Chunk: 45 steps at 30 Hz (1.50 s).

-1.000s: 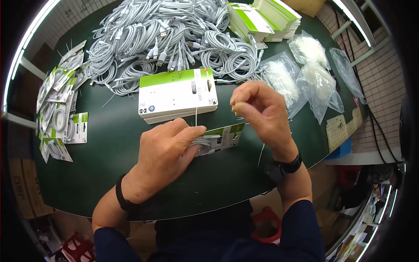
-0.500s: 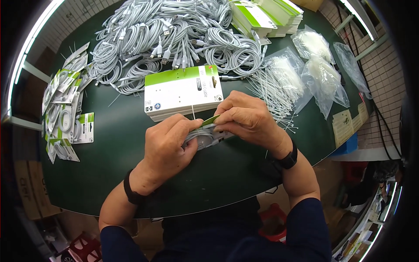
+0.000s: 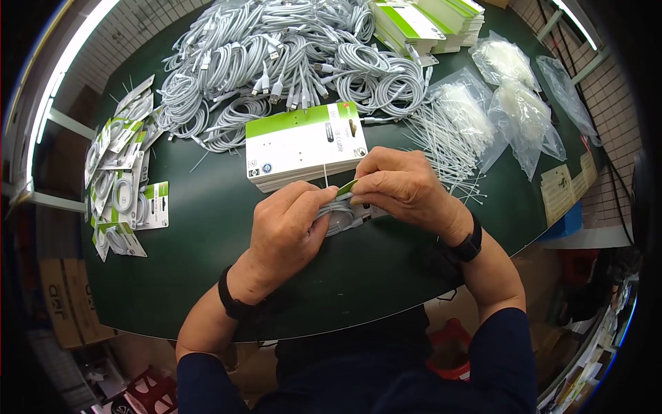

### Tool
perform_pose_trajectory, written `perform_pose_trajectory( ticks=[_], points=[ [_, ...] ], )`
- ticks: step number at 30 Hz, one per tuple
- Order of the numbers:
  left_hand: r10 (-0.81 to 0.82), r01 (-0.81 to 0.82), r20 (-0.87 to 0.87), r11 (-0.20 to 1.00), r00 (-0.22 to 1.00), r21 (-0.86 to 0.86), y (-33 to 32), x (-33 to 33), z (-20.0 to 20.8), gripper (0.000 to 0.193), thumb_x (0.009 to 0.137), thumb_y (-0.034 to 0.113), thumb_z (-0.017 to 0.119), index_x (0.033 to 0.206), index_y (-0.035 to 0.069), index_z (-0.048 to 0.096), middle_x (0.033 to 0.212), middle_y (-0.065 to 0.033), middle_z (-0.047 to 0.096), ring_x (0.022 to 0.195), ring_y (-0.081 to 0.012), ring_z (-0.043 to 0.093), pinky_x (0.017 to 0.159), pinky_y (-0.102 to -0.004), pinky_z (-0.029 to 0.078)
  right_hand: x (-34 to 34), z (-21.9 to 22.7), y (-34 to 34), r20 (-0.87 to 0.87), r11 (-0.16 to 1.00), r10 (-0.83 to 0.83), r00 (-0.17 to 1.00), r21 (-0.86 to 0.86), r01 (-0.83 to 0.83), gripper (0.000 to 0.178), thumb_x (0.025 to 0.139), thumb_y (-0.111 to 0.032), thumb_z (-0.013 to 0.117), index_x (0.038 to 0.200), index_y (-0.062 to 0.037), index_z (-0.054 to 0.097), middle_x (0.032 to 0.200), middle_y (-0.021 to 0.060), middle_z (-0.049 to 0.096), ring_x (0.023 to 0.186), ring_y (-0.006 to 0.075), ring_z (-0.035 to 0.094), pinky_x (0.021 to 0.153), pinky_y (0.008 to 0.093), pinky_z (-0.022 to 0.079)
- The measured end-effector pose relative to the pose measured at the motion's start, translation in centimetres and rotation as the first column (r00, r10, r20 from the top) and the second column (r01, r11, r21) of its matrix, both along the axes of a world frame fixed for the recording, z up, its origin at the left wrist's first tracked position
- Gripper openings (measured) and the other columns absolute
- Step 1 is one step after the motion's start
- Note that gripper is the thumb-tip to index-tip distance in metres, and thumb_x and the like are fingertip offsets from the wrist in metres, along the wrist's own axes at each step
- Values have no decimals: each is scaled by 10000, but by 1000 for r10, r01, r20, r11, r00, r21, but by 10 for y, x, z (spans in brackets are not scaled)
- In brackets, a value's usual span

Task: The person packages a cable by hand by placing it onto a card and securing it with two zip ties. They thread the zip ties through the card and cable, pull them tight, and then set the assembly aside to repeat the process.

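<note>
My left hand (image 3: 288, 224) is closed around one side of a coiled grey USB cable (image 3: 339, 222), which lies against a green-and-white backing card (image 3: 349, 187). Thumb and fingers of my right hand (image 3: 405, 188) pinch the other end of that card. A thin white cable tie (image 3: 326, 176) sticks up beside my left fingertips. Both hands partly cover the card and coil. Just beyond them is a neat stack of printed cards (image 3: 303, 148) with punched hang holes.
Many bundled grey cables (image 3: 248, 65) pile at the back. More cards (image 3: 414, 31) stand back right. Loose white cable ties (image 3: 448, 141) and plastic bags of ties (image 3: 520, 117) lie to the right. Carded cables (image 3: 124, 190) heap at the left, and paper slips (image 3: 557, 190) rest by the right edge.
The whole view has shifted, so the scene sits farther right. Both hands keep their grip on the cable and card, and slightly more of the coil shows below them.
</note>
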<state>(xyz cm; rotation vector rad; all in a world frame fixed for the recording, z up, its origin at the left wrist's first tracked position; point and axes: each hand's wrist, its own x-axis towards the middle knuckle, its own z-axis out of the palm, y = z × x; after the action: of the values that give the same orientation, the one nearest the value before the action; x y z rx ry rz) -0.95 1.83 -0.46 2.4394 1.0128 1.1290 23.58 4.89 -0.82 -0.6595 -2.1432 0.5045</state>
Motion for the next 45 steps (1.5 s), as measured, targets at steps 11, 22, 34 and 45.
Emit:
perform_pose_trajectory(
  ticks=[11, 22, 34, 45],
  points=[
    [74, -64, -154, 996, 985, 69, 5, -7, 18, 410, 724, -3, 826, 1119, 57, 731, 887, -105, 666, 807, -309, 678, 745, -420, 557, -1, 14, -9, 78, 990, -83, 994, -105, 91, 232, 827, -83, 884, 978, -35, 715, 914, 62, 691, 748, 182, 685, 653, 298, 552],
    [390, 90, 639, 805, 663, -586, 10, -2, 1, 812, 822, 41, 874, 1498, -16, 428, 1117, -116, 693, 1028, -191, 702, 862, -345, 585, -4, 6, -17, -309, 855, -275, 911, -512, 84, 449, 933, -70, 828, 1287, -23, 556, 1063, 47, 663, 938, 99, 638, 806, 258, 553],
    [638, 359, 621, 506, 456, -784, 6, -3, -10, 592, 884, 17, 831, 1392, -57, 535, 1094, -131, 738, 798, -105, 679, 619, -221, 527, -16, -8, -23, -368, 868, -352, 861, -473, 152, 423, 978, -112, 795, 1305, -26, 541, 1092, 49, 653, 984, 95, 637, 863, 253, 549],
    [362, 149, 477, 652, 801, -744, 1, 0, 18, 304, 929, 28, 742, 1196, -69, 635, 973, -92, 755, 750, -76, 671, 572, -231, 510, -19, 32, -28, -7, 808, -418, 908, 455, 375, 439, 817, -104, 898, 1212, -31, 722, 1009, 79, 679, 831, 239, 634, 695, 328, 520]
  ],
)
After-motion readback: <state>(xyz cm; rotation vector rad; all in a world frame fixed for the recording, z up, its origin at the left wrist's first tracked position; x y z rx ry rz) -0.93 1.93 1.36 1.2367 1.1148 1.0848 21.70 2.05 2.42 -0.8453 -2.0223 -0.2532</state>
